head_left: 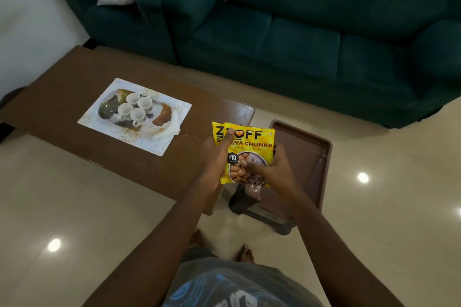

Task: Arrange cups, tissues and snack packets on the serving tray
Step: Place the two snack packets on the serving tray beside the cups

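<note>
Scene: a person stands over a low brown table (62, 82), with a green sofa (299, 32) at 12 o'clock.
Hands: both are occupied. The left hand (217, 157) holds two yellow snack packets (252, 142), its thumb across the printed front. The right hand (274, 169) pinches the lower right of the front packet.
Packets: overlapped and fanned slightly, held in the air above the table's end and a brown plastic stool (306, 157).
Serving tray (152, 146): on the table, at 10 o'clock from the hands and well apart from them.
Already on it: four white cups (125, 109) clustered near its middle; folded tissues (166, 131) at its 4 o'clock edge, apparently lapping over the rim.
Still to do: the packets, by the look of it the last items.
Risk, drop: the glossy packets are only loosely stacked, so one could slide free on the way across and fall to the floor.
Risk, knock: bare tray space is tight, so a packet laid carelessly could nudge a cup.
Risk, tissues: a packet dragged in from the near side could sweep them off the tray.
</note>
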